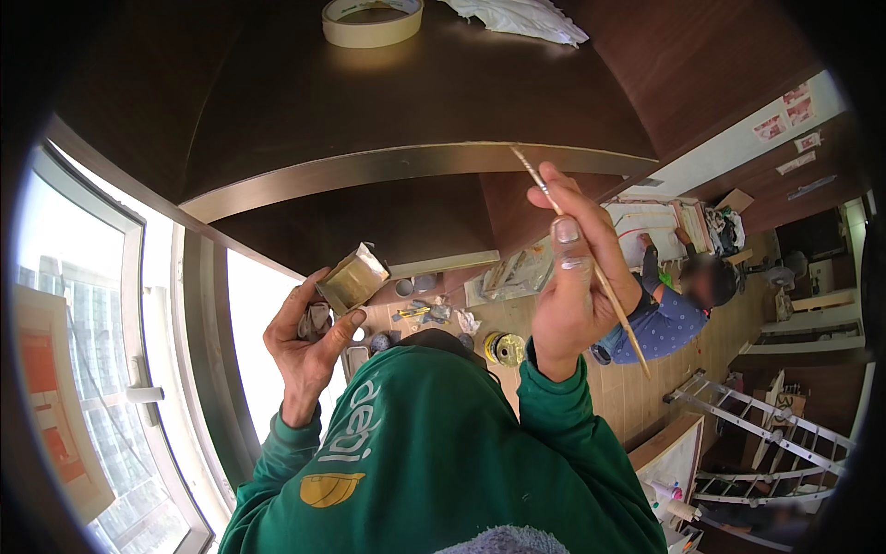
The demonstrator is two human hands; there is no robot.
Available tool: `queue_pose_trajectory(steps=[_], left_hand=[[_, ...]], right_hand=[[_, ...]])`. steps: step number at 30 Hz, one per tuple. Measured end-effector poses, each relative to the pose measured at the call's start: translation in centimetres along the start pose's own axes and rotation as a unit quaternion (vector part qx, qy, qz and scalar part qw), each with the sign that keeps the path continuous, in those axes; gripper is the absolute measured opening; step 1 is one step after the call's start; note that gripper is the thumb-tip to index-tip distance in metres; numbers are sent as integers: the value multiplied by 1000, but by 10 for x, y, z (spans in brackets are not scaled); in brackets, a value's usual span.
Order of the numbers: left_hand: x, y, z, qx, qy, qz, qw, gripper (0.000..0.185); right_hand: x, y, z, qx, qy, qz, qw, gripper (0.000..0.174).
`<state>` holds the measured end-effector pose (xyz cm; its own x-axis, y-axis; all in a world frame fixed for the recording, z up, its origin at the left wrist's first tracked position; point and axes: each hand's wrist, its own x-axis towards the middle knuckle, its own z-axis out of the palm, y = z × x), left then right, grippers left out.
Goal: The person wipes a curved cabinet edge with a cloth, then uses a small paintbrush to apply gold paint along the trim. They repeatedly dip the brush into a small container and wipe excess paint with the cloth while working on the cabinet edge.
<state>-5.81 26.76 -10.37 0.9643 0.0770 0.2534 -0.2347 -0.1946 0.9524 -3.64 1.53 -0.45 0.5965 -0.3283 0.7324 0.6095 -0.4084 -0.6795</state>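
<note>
A thin wooden-handled paintbrush (pixel 606 287) is gripped between the thumb and fingers of my right hand (pixel 578 284). Its tip touches or nearly touches the upper front edge of a dark wooden shelf (pixel 415 161). At the lower left, my left hand (pixel 308 339) holds a small open box-like container (pixel 354 278), tilted, with a brownish inside. A crumpled cloth or paper (pixel 315 320) is also held against that palm. On the shelf's top surface lie a roll of masking tape (pixel 372 28) and a crumpled white cloth or plastic (pixel 526 19).
A co-worker (pixel 664 311) is at the right near a white panel. An aluminium ladder (pixel 768 436) stands at the lower right. Below are a round tin (pixel 505 348) and scattered tools (pixel 426 313). An open glazed window (pixel 104 388) is at the left.
</note>
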Motion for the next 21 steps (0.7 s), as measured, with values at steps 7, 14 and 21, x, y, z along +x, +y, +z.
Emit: queue_pose_trajectory(steps=[7, 14, 21], left_hand=[[1, 1, 1, -1, -1, 1, 1000, 58], [1, -2, 0, -2, -4, -6, 1000, 60], [3, 4, 1, 3, 0, 0, 1000, 60]], right_hand=[[0, -1, 7, 4, -18, -5, 1000, 21], [0, 4, -3, -5, 18, 4, 1000, 21], [1, 3, 3, 3, -9, -6, 1000, 23]])
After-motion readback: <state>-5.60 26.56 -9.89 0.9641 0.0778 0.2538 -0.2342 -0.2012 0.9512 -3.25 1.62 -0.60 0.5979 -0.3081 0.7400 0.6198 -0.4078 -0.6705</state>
